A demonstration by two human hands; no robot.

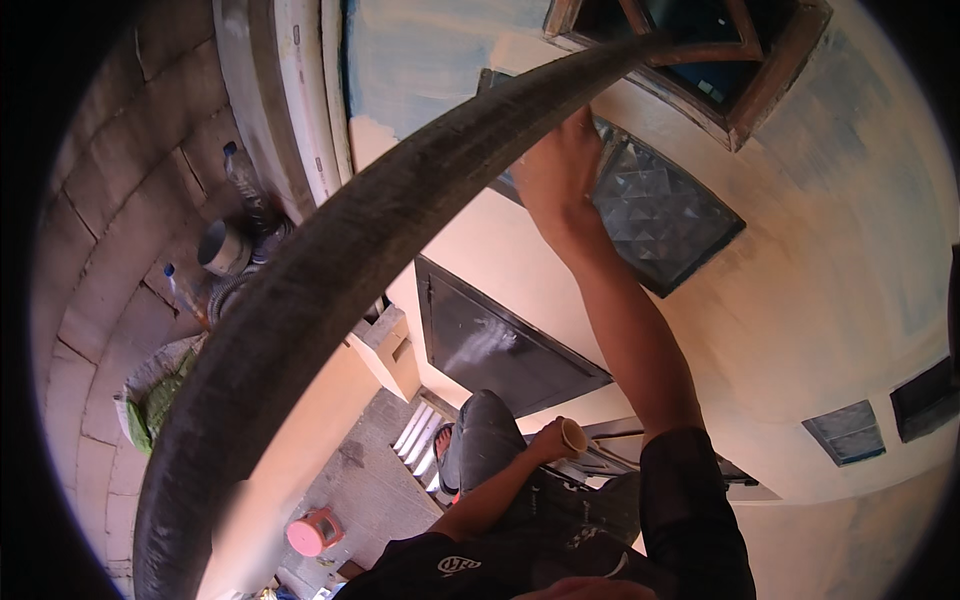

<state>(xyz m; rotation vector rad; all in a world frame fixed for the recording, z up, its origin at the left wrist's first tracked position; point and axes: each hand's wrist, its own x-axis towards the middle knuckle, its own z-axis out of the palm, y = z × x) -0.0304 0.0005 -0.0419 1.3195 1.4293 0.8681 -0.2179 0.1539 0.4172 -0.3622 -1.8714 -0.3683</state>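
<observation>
Taken from a person's head, through the left one of two wide fisheye cameras worn side by side. Facing steeply downward past the wearer's dark shirt (410, 572) at the lower edge. Wide enough to span from a block wall (120, 230) on the left to a painted wall (790, 290) and wood-framed window (710, 50) on the right. Nearest to a dark bar (330, 250), looming large and bowed from lower left to upper right, partly covering the raised right hand (560, 165). Looking down on the left hand (547, 443), and, farther off, a small pink stool (308, 537). Circular at the rim, with black corners.
</observation>
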